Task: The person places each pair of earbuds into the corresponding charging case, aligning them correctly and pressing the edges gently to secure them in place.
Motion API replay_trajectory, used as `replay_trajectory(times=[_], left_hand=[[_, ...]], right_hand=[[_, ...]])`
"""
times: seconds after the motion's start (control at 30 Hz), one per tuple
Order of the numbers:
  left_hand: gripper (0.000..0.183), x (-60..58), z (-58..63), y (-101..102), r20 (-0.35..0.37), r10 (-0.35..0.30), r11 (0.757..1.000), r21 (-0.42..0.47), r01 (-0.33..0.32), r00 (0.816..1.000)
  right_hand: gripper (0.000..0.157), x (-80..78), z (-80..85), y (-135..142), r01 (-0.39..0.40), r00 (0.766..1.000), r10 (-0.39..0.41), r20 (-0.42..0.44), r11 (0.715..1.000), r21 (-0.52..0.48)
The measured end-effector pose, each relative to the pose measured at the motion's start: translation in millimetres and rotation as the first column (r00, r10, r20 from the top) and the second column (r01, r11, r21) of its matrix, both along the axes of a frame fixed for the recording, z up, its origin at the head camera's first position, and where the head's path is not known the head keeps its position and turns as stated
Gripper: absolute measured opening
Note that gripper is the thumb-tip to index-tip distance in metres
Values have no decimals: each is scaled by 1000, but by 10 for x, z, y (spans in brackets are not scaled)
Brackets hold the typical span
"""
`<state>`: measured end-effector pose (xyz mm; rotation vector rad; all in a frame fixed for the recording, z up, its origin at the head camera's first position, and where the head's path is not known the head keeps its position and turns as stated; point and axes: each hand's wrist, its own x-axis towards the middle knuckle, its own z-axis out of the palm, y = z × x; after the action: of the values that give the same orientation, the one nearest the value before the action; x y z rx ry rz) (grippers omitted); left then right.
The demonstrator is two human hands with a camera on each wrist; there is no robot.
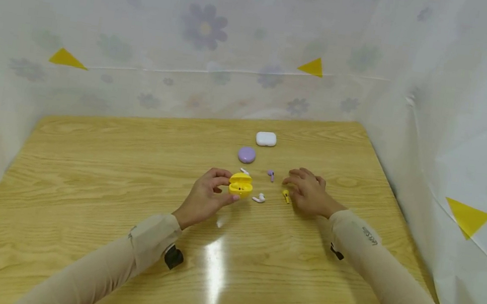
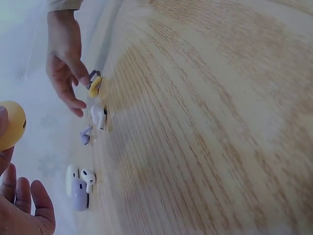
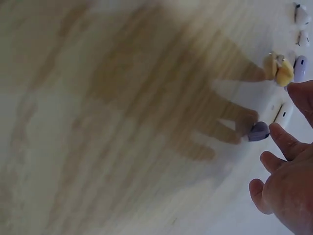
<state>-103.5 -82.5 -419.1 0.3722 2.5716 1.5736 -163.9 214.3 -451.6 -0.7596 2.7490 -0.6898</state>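
Left hand point(image 1: 206, 196) pinches a rounded, glossy yellow case point(image 1: 240, 189), lid raised; right hand point(image 1: 309, 194) has its fingers parted

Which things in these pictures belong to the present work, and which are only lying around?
Probably in the work:
- open, rounded yellow case, held in the left hand
- yellow stemmed earbud, near the right hand

Apparently just lying around:
- closed, round purple case
- closed, rounded white case
- white stemmed earbuds
- purple stemmed earbud
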Motion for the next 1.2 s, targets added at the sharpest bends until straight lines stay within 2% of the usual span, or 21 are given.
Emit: replay_trajectory(times=[0.33,0.97,1.1,1.2], left_hand=[[24,15,-1,-1,11,8,1000,10,-9,1000],[26,2,-2,-13,2,8,1000,12,-8,1000],[26,-1,-9,-7,2,7,1000,16,-7,1000],[26,-2,-10,-3,4,9,1000,14,-9,1000]], right_hand=[[22,42,-85,-9,-2,999,4,48,999,-43],[15,80,-140,-12,53,997,-56,-53,997,-60],[17,78,-124,-25,50,994,-56,-92,997,-59],[18,70,-80,-38,36,986,-47,-160,997,-70]])
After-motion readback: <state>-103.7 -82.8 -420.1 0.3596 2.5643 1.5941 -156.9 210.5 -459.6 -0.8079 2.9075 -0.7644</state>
